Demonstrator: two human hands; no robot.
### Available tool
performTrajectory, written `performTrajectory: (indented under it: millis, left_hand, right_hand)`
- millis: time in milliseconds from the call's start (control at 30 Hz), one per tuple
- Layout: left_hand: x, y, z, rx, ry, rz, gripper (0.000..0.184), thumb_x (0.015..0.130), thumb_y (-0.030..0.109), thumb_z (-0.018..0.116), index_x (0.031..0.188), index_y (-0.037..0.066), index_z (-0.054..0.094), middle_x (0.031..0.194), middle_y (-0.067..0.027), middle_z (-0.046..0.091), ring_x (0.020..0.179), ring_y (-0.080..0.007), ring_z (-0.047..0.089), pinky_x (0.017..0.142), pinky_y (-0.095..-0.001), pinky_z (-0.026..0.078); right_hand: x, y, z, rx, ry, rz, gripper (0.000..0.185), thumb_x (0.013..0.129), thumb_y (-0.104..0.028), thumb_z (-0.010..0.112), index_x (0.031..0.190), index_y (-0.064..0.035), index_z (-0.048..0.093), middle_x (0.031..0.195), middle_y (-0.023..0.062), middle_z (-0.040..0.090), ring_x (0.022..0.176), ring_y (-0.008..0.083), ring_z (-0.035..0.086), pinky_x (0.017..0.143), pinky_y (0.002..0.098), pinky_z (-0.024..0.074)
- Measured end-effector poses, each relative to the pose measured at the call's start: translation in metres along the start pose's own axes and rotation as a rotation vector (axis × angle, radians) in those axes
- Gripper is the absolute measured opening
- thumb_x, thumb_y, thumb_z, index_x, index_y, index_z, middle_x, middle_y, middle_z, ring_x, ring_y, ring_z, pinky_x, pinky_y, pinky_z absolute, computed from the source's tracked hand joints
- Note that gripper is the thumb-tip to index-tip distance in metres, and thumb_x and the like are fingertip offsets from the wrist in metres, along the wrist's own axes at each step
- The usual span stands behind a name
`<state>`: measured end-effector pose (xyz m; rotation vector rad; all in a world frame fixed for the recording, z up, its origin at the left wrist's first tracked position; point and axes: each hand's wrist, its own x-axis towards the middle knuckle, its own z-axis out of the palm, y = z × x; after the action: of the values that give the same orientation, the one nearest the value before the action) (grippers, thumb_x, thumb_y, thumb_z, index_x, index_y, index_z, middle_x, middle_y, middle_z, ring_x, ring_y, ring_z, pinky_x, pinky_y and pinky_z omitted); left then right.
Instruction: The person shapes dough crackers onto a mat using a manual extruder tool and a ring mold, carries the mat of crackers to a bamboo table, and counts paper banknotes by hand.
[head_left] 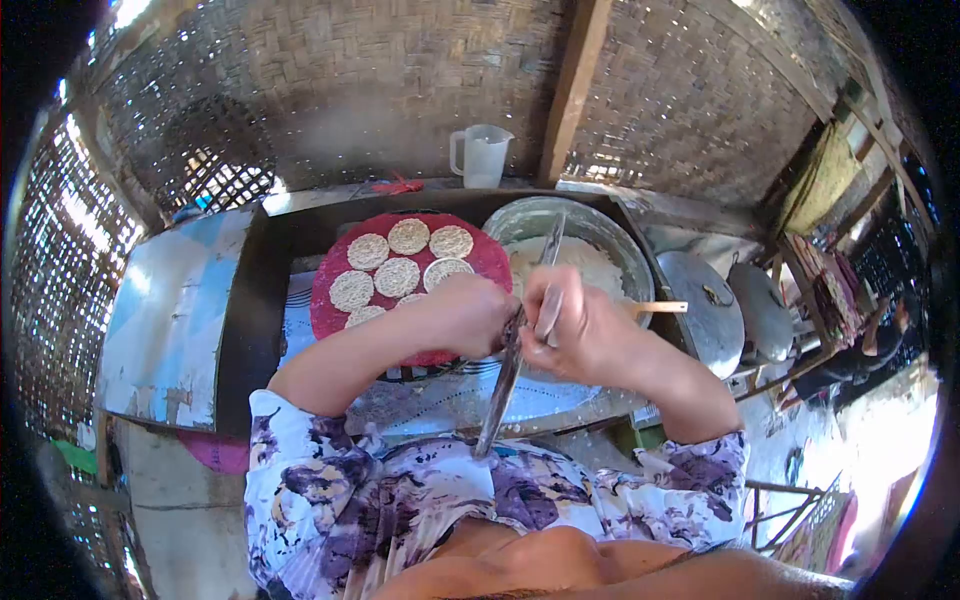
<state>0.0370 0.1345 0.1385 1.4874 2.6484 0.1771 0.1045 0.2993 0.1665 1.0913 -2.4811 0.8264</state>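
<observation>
My left hand (480,315) is closed around a long, thin, dark object (503,390) that slants toward my chest. My right hand (575,325), just beside it, is closed on a metal utensil (553,240) whose blade points up and away. Both hands are in front of a large metal basin (625,225) holding a pale, floury mass (575,262). On the left lies a round red tray (330,290) with several pale, grainy round cakes (397,276). A metal ring (447,272) surrounds one cake near my left hand.
A clear plastic jug (486,158) stands behind the tray and basin. A wooden handle (660,307) juts from the basin's right side. Lidded metal pots (705,310) sit farther right. A blue-white board (180,320) is at the left. A person (880,340) is at far right.
</observation>
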Motion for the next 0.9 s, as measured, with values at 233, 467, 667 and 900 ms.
performTrajectory:
  millis: [233,467,667,900]
  left_hand:
    - [-0.011,-0.032,0.01,0.085,0.372,0.018,0.026,0.058,0.023,0.067,0.076,0.006,0.06,0.066,-0.0095,0.06,0.065,-0.0259,0.06,0.061,-0.0371,0.047]
    - [0.023,-0.039,0.033,-1.427,0.448,0.412,0.047,0.07,0.014,0.068,0.112,0.01,0.05,0.131,-0.0176,0.034,0.109,-0.0303,0.043,0.086,-0.0462,0.043]
    - [0.039,-0.045,0.03,-1.554,1.05,0.791,0.024,0.08,0.021,0.059,0.103,0.019,0.053,0.114,-0.0088,0.043,0.122,-0.038,0.029,0.095,-0.0547,0.032]
    - [-0.016,-0.08,0.048,-1.591,1.208,0.498,0.022,0.084,0.029,0.052,0.105,0.022,0.054,0.12,-0.0062,0.045,0.12,-0.0371,0.034,0.096,-0.0536,0.028]
  right_hand:
    - [-0.043,0.009,-0.081,0.304,0.221,0.408,0.048,0.066,0.0,0.059,0.105,-0.0078,0.031,0.074,0.0047,0.048,0.063,0.015,0.051,0.059,0.0316,0.0453]
    - [-0.04,0.034,-0.052,0.705,1.402,0.044,0.036,0.074,0.0,0.057,0.098,-0.0132,0.033,0.081,0.0055,0.048,0.073,0.0151,0.051,0.039,0.0225,0.0447]
    - [-0.033,0.084,0.029,0.965,0.834,0.098,0.039,0.076,-0.017,0.061,0.108,-0.0106,0.04,0.095,0.0091,0.049,0.091,0.0208,0.049,0.078,0.0358,0.0444]
    - [-0.147,0.275,0.118,-0.581,-0.251,0.895,0.04,0.071,-0.025,0.062,0.102,-0.0021,0.051,0.091,0.0196,0.059,0.087,0.0341,0.057,0.077,0.0411,0.045]
